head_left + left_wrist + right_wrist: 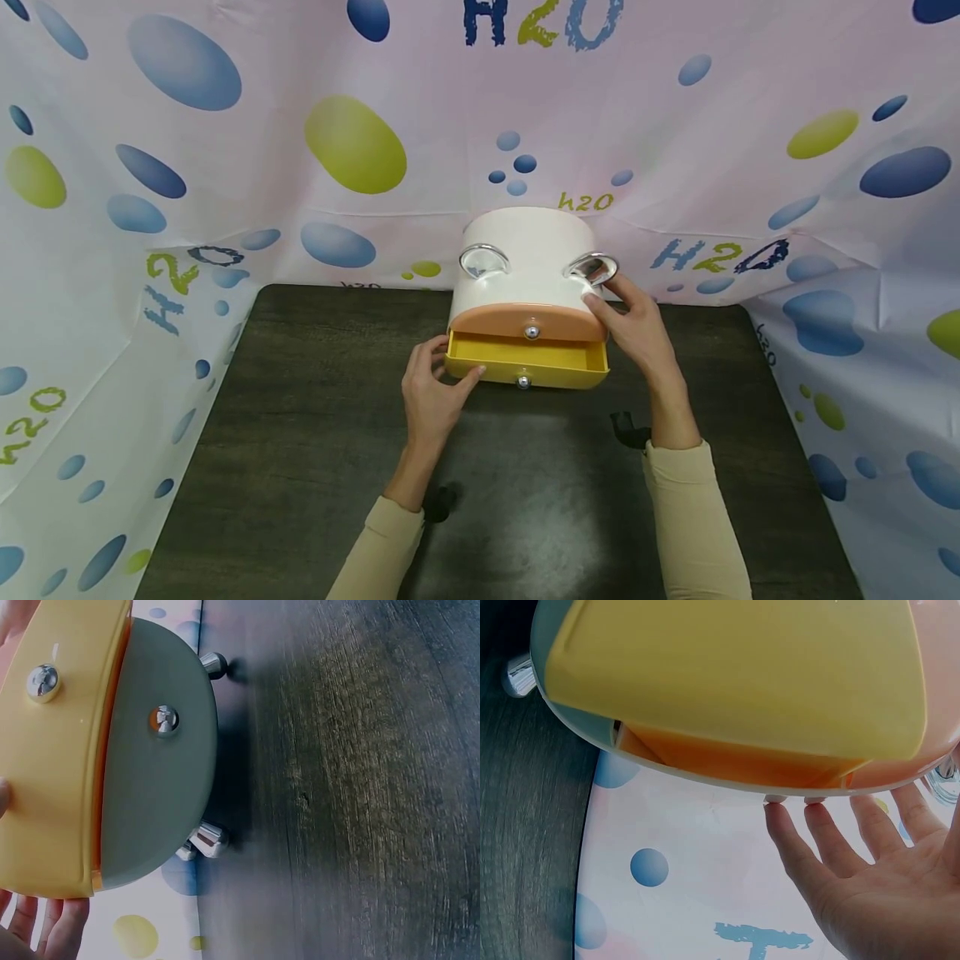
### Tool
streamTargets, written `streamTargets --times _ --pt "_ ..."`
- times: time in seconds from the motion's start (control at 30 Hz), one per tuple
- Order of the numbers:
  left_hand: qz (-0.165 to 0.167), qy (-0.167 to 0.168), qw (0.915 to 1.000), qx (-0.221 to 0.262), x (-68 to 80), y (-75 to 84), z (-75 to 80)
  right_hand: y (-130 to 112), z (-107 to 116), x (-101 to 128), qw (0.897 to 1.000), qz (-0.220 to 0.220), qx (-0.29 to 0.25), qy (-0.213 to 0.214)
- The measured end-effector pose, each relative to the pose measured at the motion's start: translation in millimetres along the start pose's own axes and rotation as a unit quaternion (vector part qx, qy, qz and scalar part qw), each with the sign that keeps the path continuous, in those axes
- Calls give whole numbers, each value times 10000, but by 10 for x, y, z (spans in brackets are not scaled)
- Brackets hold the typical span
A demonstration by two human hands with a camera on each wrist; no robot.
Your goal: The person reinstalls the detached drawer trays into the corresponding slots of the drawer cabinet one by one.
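Observation:
A white, round-topped mini drawer cabinet (528, 242) stands at the back of the dark table, with two silver rings on its upper part. Its peach top drawer (495, 321) is closed, while the yellow drawer (558, 379) below it is pulled out. A grey-green bottom drawer (161, 795) with a silver knob shows in the left wrist view. My left hand (435, 392) holds the yellow drawer's left corner, thumb on the front and fingers along the side. My right hand (637, 325) rests on the cabinet's right side, fairly straight fingertips touching it in the right wrist view.
Short silver feet (210, 840) raise the cabinet off the dark wooden tabletop (315, 433). A white sheet (420, 108) with blue and green spots hangs close behind and along both sides. Black straps or mounts (628, 429) show near both wrists.

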State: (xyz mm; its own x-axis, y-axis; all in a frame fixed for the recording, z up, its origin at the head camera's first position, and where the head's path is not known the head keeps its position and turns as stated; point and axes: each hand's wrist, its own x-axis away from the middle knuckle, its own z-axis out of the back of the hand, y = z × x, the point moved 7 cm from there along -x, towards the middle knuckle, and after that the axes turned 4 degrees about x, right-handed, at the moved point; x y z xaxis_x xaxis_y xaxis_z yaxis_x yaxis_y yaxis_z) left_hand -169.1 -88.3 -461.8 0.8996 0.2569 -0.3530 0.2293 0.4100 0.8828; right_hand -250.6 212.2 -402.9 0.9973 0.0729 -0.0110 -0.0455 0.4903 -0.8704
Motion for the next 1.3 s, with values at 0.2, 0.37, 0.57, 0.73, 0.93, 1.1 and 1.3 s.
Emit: streamTargets --times 0.2,0.37,0.57,0.73,0.93,1.1,1.3 --pt "-53 61 10000 -42 -13 -22 -8 -4 -8 3 10000 -28 -45 -30" --pt "-81 86 9999 -76 -7 -37 -21 -4 -11 3 9999 37 -93 -31" --pt "-108 174 9998 -56 -7 -28 -27 10 -7 -1 9999 7 -166 -14" --pt "-126 290 9995 -61 -11 -7 -38 16 -10 -6 9998 35 -195 -57" --pt "-8 246 9996 111 -56 -33 -104 -247 17 98 9998 68 -174 -77" --pt "53 97 9998 138 -87 -66 -153 -205 20 85 9998 89 -172 -44" --pt "81 144 9998 98 -100 -70 -144 18 -14 3 9998 131 -171 -16"
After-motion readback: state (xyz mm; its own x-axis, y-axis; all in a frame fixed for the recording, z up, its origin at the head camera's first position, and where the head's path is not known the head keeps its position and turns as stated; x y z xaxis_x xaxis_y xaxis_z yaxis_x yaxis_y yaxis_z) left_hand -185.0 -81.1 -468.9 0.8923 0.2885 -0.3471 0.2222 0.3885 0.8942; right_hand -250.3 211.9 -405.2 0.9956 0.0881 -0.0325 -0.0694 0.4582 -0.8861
